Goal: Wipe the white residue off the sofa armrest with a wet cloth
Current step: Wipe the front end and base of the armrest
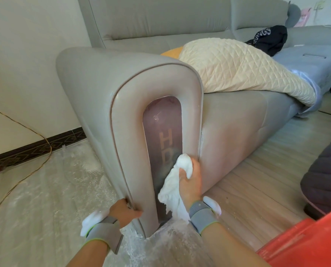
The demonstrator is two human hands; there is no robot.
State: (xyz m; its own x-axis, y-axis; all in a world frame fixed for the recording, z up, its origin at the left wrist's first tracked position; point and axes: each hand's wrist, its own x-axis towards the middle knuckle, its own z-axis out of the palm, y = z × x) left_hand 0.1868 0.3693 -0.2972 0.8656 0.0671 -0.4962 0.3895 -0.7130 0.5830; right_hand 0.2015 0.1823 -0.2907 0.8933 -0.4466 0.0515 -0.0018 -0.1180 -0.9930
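Head view: right hand clenched around a bunched white cloth, pressed low against the dark inset panel on the front of the sofa armrest. Left hand grips the armrest's lower outer edge, fingers curled round it. White residue hazes the panel. Cream quilt lies on the seat.

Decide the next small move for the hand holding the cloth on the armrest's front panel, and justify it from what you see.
Probably drag the white cloth upward over the dark inset panel: the right hand grips it low on the panel, hazy film covers the lettering above, and the left hand grips the armrest edge.
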